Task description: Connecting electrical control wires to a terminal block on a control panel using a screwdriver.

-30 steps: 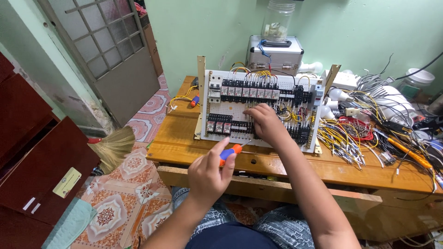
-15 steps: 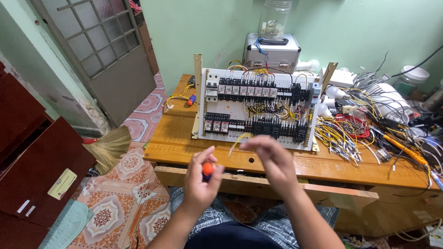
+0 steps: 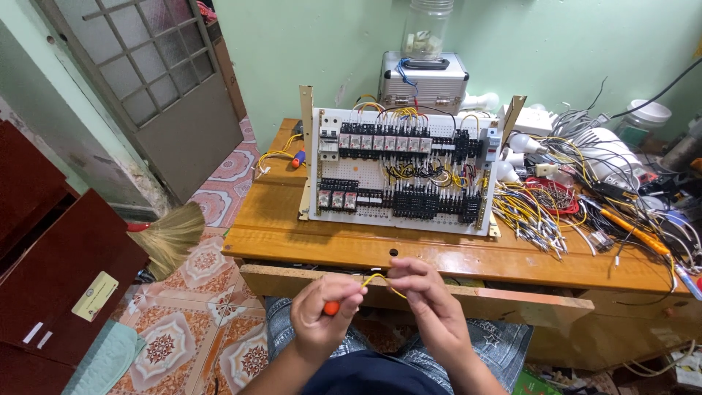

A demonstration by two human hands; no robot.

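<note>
My left hand [image 3: 322, 311] is closed around a tool with an orange handle [image 3: 331, 308] and pinches one end of a short yellow wire [image 3: 380, 279]. My right hand [image 3: 424, 303] pinches the wire's other end, so the wire arches between both hands just in front of the table edge, above my lap. Farther back on the wooden table [image 3: 351, 245] stands a white perforated panel [image 3: 402, 170] carrying rows of black relays, breakers and yellow wiring. Neither hand touches the panel.
A heap of loose yellow and white wires [image 3: 541, 208] and tools lies right of the panel. Behind it stand a metal case [image 3: 424, 80] and a glass jar [image 3: 426, 29]. A broom [image 3: 172, 234], a dark red cabinet [image 3: 58, 271] and a grey door [image 3: 161, 95] are at left.
My right hand left the panel and came back toward my lap with a yellow wire. My left hand moved in to meet it, and both now hold the wire.
</note>
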